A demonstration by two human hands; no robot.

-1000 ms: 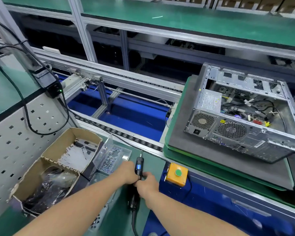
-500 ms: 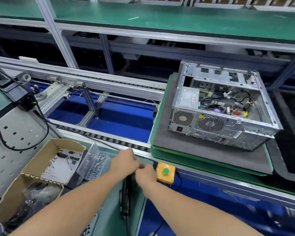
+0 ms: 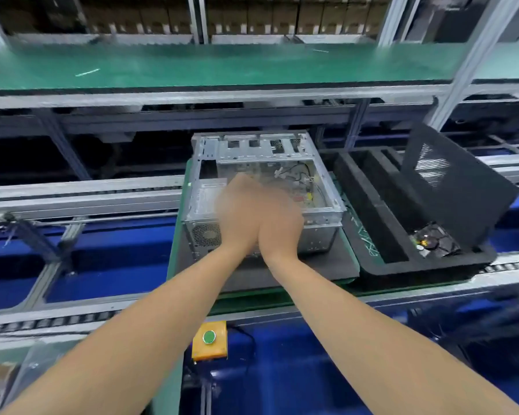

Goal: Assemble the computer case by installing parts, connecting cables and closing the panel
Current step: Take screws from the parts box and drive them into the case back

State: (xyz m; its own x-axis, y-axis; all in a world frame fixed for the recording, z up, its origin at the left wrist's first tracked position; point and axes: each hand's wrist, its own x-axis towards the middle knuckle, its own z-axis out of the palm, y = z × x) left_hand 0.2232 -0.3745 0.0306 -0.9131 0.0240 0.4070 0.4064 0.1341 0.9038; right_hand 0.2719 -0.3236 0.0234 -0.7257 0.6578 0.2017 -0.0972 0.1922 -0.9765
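Computer case (image 3: 252, 154): being shown open-topped, lying on a grey mat (image 3: 327, 265) on the conveyor.
Left hand (image 3: 240, 214): being held over the case beside the right hand (image 3: 280, 224).
Fingers: being blurred; spread or pinching cannot be told.
Foam tray (image 3: 372, 205): being seen just right of the case.

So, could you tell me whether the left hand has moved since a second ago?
Yes. The left hand was beside the yellow button box; it now reaches forward past it, over the open computer case.
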